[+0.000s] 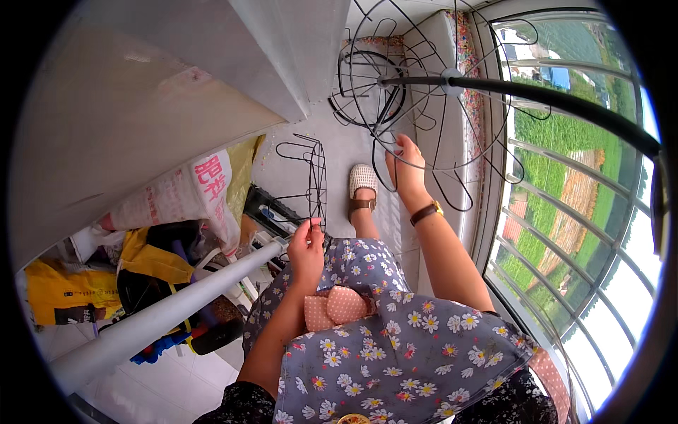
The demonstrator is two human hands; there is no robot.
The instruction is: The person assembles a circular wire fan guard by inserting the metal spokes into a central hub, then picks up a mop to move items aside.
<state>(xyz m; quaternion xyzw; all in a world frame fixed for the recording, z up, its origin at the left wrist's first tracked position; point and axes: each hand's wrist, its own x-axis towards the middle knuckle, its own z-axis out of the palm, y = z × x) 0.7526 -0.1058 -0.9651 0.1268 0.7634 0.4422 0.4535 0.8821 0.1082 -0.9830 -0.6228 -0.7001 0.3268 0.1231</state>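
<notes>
My left hand (307,256) is closed, its fingertips pinching the lower end of a black wire frame (316,173) with looped prongs. That frame stands away from the floor, its prongs pointing to the left. My right hand (408,169) is raised at the near rim of a round wire tier (466,168), with fingers curled at the wire. This tier belongs to a black pole stand (565,102) with looped hooks all round. Farther down the pole, a lower round wire tier (371,88) shows near the floor. The finger contact is partly hidden.
A barred window (565,205) runs along the right. At left are a white pipe (176,311), a white sack (187,198), a yellow bag (70,293) and piled items. A white cabinet-like panel (141,92) fills the upper left. My shoe (363,180) is on the floor.
</notes>
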